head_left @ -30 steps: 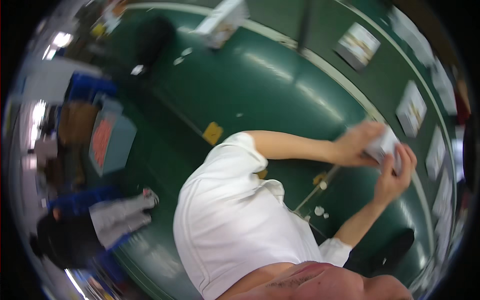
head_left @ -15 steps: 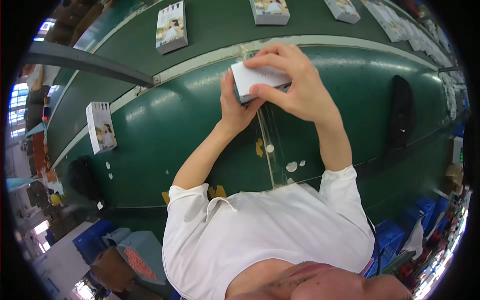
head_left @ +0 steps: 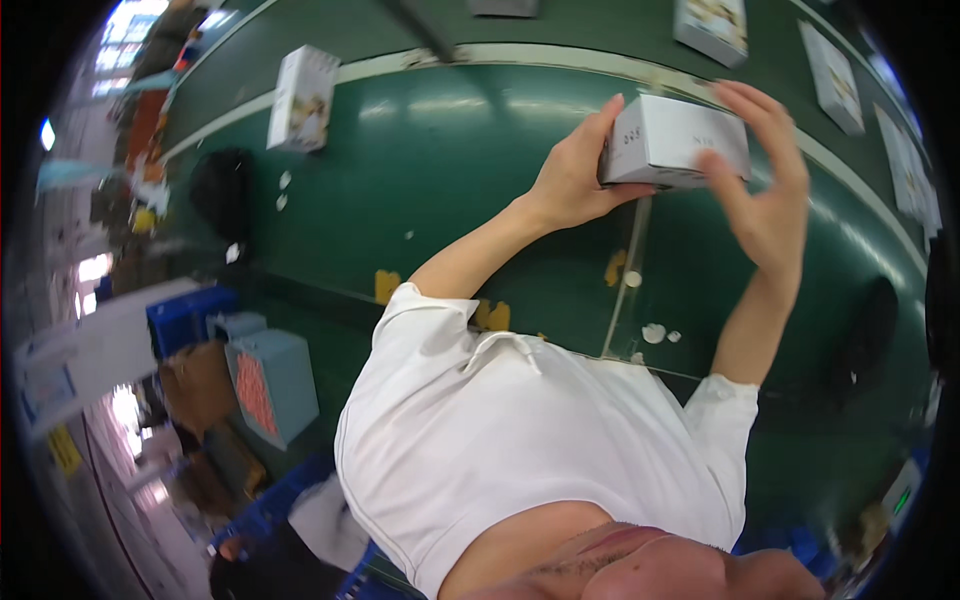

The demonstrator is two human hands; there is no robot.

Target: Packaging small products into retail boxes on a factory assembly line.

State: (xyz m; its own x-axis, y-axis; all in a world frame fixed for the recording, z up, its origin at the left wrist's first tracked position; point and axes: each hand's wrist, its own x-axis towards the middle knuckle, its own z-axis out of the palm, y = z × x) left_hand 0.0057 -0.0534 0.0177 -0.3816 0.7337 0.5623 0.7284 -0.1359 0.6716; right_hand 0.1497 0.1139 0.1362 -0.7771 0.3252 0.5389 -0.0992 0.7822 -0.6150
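Observation:
A white carton (head_left: 690, 135) with small dark printing is held above the green worktable. My left hand (head_left: 578, 172) grips its left end, thumb up along the side and fingers under it. Around the right end, my right hand (head_left: 775, 175) has its fingers spread, with the blurred thumb in front of the printed face; any contact there is hard to make out. Another white carton with a photo print (head_left: 303, 100) stands on the table at the left, near the pale rail.
Past the pale rail (head_left: 540, 55), more cartons (head_left: 712, 28) lie on the green belt. Dark pouch-like objects rest at left (head_left: 222, 195) and right (head_left: 868, 335). A clear strip (head_left: 626, 285) crosses the table near yellow patches (head_left: 492, 315). A light-blue bin (head_left: 280, 385) stands lower left.
The view has swung, shifting the scene. The carton in my hands has turned to show a printed end and broad side. My right hand's fingers have spread wider, away from its top.

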